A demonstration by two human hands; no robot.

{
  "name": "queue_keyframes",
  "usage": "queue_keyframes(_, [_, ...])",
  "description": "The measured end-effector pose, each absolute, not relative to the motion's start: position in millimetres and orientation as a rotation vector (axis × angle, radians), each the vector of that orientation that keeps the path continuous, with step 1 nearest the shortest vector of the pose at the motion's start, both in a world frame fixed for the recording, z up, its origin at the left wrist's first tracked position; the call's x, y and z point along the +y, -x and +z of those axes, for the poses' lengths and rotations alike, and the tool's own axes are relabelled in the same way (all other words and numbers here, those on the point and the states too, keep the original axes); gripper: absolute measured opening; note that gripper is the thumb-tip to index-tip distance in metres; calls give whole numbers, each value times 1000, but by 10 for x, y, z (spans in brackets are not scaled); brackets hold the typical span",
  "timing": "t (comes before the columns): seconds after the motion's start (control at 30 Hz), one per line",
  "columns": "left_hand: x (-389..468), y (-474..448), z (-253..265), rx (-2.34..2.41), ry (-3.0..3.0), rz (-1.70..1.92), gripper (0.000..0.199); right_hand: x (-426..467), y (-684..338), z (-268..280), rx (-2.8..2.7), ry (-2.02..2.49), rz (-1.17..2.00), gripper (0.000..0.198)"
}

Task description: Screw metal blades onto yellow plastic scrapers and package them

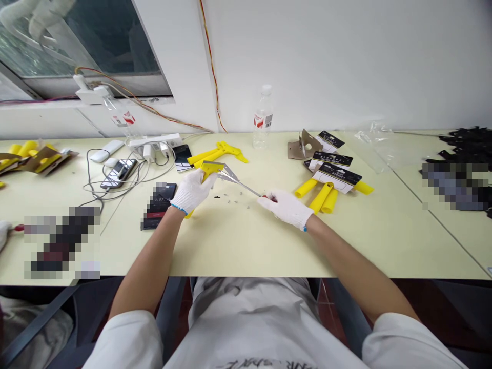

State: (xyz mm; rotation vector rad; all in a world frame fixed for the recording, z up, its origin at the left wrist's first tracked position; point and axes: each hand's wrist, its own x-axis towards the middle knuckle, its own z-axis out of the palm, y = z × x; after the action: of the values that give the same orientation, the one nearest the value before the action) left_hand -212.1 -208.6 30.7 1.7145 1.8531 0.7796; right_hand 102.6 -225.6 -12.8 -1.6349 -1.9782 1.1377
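At the middle of the pale yellow table [230, 251], a yellow-handled tool with grey metal plates [229, 172] is gripped by the white-gloved left hand [194, 190], its fingers wrapped around the yellow part. What appears to be a red-handled screwdriver [250, 188] is held by the curled fingers of the gloved right hand [286, 207], its shaft angled to the far left, towards the plates; whether its tip is seated cannot be told. If pressed off-line, the tip could be slipped towards the left glove. Small metal parts [236, 201], loose between the hands, could be scattered by a brushing wrist. A clear plastic bottle [263, 123] is stood upright at the far middle, another [123, 119] at far left; whether water is held in either cannot be told.
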Motion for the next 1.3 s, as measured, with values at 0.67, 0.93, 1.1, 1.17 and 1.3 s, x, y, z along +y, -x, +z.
queue_keyframes(0.67, [-2046, 2158, 317, 1825, -1733, 785, 27, -2270, -1051, 66, -2102, 1767, 915, 48])
queue_keyframes(0.93, [-2053, 2161, 327, 1857, -1691, 723, 24, -2194, -1230, 201, -2303, 1848, 770, 39])
queue_keyframes(1.1, [-2058, 2154, 334, 1875, -1728, 698, 24, -2201, -1263, 208, -2310, 1870, 660, 39])
queue_keyframes(1.17, [-2058, 2150, 332, 1872, -1730, 695, 25, -2210, -1273, 233, -2334, 1852, 680, 41])
queue_keyframes(1.3, [-2061, 2145, 330, 1874, -1718, 678, 27, -2225, -1268, 276, -2427, 1817, 665, 45])
